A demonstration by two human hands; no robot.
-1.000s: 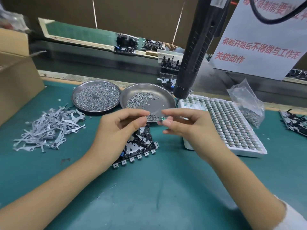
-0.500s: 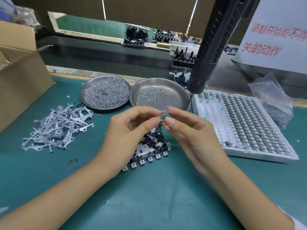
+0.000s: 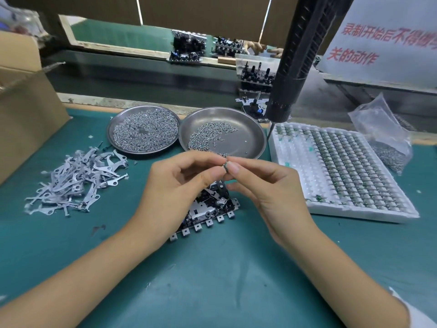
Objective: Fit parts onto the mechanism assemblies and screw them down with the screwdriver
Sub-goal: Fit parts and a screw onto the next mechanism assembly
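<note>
Both hands meet above the tabletop [image 3: 212, 292], pinching one tiny dark ring-shaped metal part [image 3: 225, 166] between them. The left hand [image 3: 175, 195] has thumb and forefinger closed on its near side, and the right hand [image 3: 267, 192] nips its far side with its fingers [image 3: 233, 167]; the other digits hang loosely curled.

The part looks very light, stiff and smooth, so it would likely slip or flick away if squeezed unevenly; a hold by the rim seems safest, leaving the centre free for seating.

Directly below the fingers lies the flat black-and-silver mechanism assembly with square tabs along its edge [image 3: 208, 209]. Just beyond the fingers sits the round steel dish of small screws [image 3: 248, 138], and past the right hand hangs the black electric screwdriver [image 3: 293, 74], untouched.
</note>
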